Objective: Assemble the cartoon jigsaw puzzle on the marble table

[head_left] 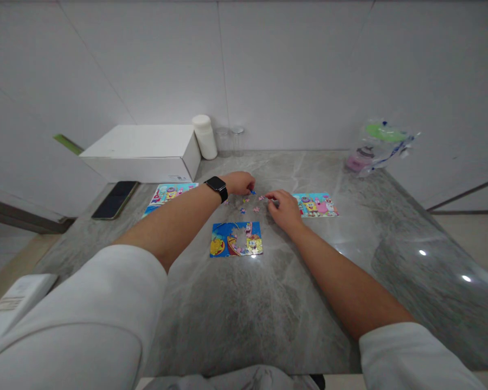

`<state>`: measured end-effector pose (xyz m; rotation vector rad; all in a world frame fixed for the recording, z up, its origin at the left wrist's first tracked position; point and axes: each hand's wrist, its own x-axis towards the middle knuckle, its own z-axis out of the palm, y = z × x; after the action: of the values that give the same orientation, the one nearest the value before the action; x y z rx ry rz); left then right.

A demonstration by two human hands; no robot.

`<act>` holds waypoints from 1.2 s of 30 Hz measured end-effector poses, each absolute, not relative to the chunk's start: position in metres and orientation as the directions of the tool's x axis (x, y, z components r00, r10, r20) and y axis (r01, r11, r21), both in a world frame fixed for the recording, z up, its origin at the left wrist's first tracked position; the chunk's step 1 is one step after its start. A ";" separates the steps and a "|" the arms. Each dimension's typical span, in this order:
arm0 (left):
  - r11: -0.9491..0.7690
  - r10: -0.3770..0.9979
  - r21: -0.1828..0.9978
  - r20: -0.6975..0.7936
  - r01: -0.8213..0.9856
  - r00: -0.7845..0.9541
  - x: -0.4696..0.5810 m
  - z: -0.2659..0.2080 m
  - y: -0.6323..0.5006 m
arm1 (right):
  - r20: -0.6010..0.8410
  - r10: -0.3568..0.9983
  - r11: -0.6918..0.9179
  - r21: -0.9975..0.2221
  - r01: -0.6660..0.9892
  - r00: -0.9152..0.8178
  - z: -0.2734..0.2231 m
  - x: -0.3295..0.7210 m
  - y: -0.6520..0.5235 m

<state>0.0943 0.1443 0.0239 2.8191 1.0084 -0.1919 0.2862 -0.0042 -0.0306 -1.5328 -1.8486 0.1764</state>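
A partly filled jigsaw puzzle [218, 246] lies flat in front of me, blue with cartoon figures and a grey gap in its middle. Beyond it, several loose pieces are scattered, among them a pink puzzle piece [256, 209] and a blue-purple puzzle piece [243, 210]. My left hand [241, 183], below a black watch, is closed with a small blue puzzle piece [252, 192] at its fingertips. Just right of the loose pieces, my right hand [284, 208] rests on the table, thumb and index finger apart, fingertips beside another pink puzzle piece [261, 198].
Cartoon picture cards lie at right [319, 206] and left, the left card [173, 190] partly behind my forearm. Toward the wall stand a white box [142, 149], a white bottle [205, 138] and clear glasses [238, 142]. A phone [116, 200] and a plastic bag [376, 149] flank them.
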 end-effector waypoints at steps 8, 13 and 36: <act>-0.741 0.639 0.119 -0.176 0.661 0.748 0.095 0.032 0.138 | 0.426 0.903 0.296 -0.531 0.794 -0.052 -0.033 0.288 -0.002; -0.717 0.639 0.311 -0.066 0.625 0.766 0.075 0.044 0.121 | 0.436 0.896 0.330 -0.521 0.787 -0.088 -0.032 0.286 -0.004; -0.311 0.914 0.878 0.172 0.363 0.367 -0.017 0.013 -0.014 | 0.303 0.922 0.376 -0.851 0.367 -0.242 -0.006 0.197 -0.028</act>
<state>-0.0167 -0.0145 0.0129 1.8517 1.1135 0.8970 0.1972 -0.0281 -0.0064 -1.1290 -1.7936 0.8276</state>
